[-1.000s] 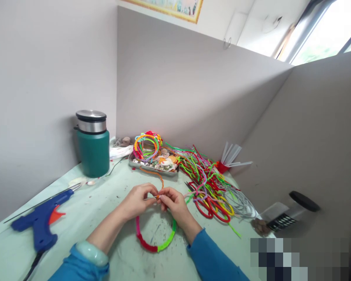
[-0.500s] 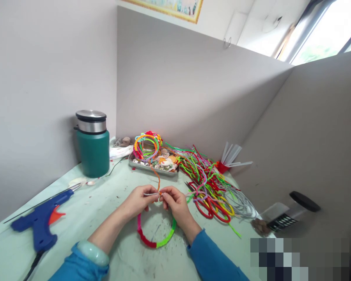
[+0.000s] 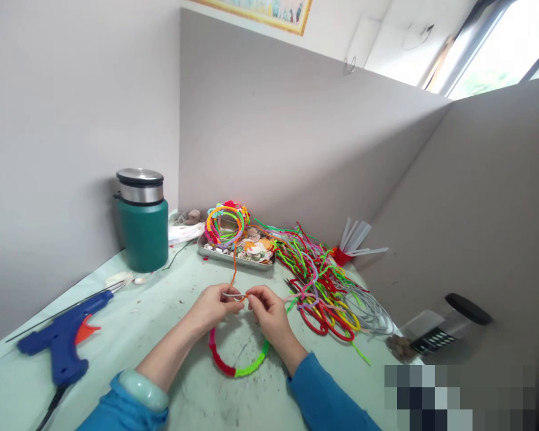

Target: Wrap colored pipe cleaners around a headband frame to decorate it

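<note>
Between my hands hangs a wire ring (image 3: 224, 364) wrapped in fuzzy pipe cleaner, pink, red and bright green along its lower curve. At its top a bare grey wire stretch shows. My left hand (image 3: 215, 308) is closed, pinching the ring on the left of that stretch. My right hand (image 3: 269, 310) is closed too, fingertips pinched on the ring where a bit of orange wraps it. A thin orange pipe cleaner (image 3: 234, 263) rises from behind my left fingers towards the tray. Both hands partly hide the ring's upper sides.
A metal tray (image 3: 233, 258) holds shells and finished colourful rings. To its right lie loose pipe cleaners (image 3: 314, 263), red-handled scissors (image 3: 330, 326) and grey wire (image 3: 368, 308). A blue glue gun (image 3: 60, 338) and a green flask (image 3: 144, 233) are at left; a clear jar (image 3: 449, 323) is at right.
The orange pipe cleaner's free length has swung left, from between my fingertips to behind my left hand. The ring has shifted slightly left and up. Both hands keep their pinch.
</note>
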Available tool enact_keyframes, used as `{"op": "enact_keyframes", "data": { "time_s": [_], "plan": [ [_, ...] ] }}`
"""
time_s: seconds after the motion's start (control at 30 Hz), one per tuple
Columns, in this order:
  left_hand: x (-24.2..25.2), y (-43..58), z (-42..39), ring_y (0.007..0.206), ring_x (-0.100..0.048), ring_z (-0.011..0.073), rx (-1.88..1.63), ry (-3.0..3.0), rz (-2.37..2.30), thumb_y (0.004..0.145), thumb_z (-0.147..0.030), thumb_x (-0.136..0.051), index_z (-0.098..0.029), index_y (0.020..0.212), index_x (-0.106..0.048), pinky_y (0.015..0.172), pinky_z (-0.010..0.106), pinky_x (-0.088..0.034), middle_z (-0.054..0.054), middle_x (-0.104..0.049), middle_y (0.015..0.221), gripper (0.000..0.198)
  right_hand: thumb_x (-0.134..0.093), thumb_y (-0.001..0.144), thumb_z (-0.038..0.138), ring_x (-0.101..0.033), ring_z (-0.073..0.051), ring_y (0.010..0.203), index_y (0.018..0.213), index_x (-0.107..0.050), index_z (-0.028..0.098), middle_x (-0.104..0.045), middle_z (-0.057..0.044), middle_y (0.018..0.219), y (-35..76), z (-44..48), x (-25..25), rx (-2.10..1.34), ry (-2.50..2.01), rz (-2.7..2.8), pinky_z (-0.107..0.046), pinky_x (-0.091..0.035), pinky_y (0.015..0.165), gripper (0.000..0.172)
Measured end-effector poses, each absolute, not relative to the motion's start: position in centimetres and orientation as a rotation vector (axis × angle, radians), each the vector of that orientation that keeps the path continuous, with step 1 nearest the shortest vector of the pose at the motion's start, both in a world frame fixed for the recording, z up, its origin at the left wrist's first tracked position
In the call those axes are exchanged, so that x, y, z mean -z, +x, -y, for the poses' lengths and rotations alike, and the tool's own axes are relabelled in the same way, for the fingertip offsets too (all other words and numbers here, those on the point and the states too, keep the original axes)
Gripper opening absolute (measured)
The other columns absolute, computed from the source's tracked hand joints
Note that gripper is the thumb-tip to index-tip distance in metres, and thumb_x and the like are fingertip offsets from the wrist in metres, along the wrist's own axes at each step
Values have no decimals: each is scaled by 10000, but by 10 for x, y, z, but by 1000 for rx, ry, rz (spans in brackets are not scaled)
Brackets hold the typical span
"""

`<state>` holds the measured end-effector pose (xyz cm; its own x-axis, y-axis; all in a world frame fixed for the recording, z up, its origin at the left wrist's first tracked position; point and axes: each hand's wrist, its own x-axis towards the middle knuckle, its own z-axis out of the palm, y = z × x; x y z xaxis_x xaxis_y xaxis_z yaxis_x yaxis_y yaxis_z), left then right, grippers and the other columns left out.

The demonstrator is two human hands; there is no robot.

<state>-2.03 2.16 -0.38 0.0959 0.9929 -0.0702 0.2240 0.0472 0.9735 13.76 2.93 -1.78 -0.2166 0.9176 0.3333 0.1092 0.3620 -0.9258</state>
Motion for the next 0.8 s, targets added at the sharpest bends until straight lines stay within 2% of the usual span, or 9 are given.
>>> {"op": "enact_keyframes", "data": {
  "time_s": [0.1, 0.3, 0.63, 0.8],
  "plan": [
    [6, -21, -24, 561, -554, 145, -977, 1367, -1389, 582, -411, -641, -120, 831, -607, 513, 227, -359, 27, -642, 613, 384, -513, 795, 280, -483, -113, 588, 859, -605, 170, -555, 5, 651, 138, -29, 17, -937, -953, 1613, -217, -375, 543, 157],
    [-7, -20, -18, 576, -561, 168, -853, 1526, -1696, 635, -469, -568, -163, 648, -680, 497, 235, -315, 32, -665, 595, 326, -532, 786, 292, -498, -130, 645, 830, -620, 167, -603, -16, 724, 138, -30, 15, -864, -973, 1636, -226, -378, 584, 158],
    [-6, -24, -15, 773, -587, 149, -829, 2019, -1693, 743, -338, -524, -274, 809, -705, 679, 226, -369, -9, -691, 838, 203, -521, 791, 284, -500, -128, 630, 770, -598, 155, -584, -6, 673, 139, -33, 18, -745, -1028, 1610, -217, -372, 570, 152],
    [-7, -23, -11, 728, -572, 138, -846, 2298, -1714, 808, -301, -468, -285, 818, -685, 670, 245, -361, -6, -649, 799, 218, -513, 790, 281, -499, -127, 624, 747, -595, 158, -581, -2, 658, 140, -35, 20, -728, -1057, 1619, -217, -370, 567, 155]
  ]
}}
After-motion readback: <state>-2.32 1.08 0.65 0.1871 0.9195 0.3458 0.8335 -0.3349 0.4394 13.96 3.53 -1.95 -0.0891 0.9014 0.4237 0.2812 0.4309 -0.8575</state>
